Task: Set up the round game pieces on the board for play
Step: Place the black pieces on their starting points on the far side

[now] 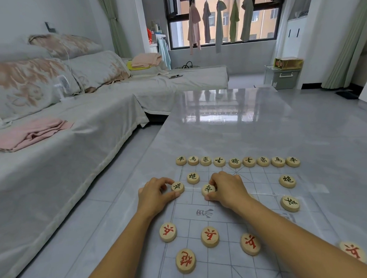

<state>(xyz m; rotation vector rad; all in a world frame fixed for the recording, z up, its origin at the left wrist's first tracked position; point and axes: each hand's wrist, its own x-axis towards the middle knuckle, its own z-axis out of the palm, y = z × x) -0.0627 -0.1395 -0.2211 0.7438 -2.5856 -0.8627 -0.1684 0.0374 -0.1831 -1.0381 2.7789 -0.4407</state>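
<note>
A clear game board [220, 216] with a printed grid lies on the glossy grey table. A row of black-lettered round wooden pieces [235, 162] lines its far edge. My left hand [155, 194] pinches a black piece [177, 187] at the board's left edge. My right hand [228, 189] pinches another black piece [208, 189] nearer the middle. Two black pieces [193, 177] [287, 181] sit one row behind. One more black piece [290, 203] lies at the right. Red-lettered pieces [210, 236] stand on the near half, some hidden by my right forearm.
The table [230, 126] runs far beyond the board with a reflective top. A sofa [63, 132] with cushions and a pink cloth stands to the left, across a narrow strip of floor. A window with hanging clothes is at the back.
</note>
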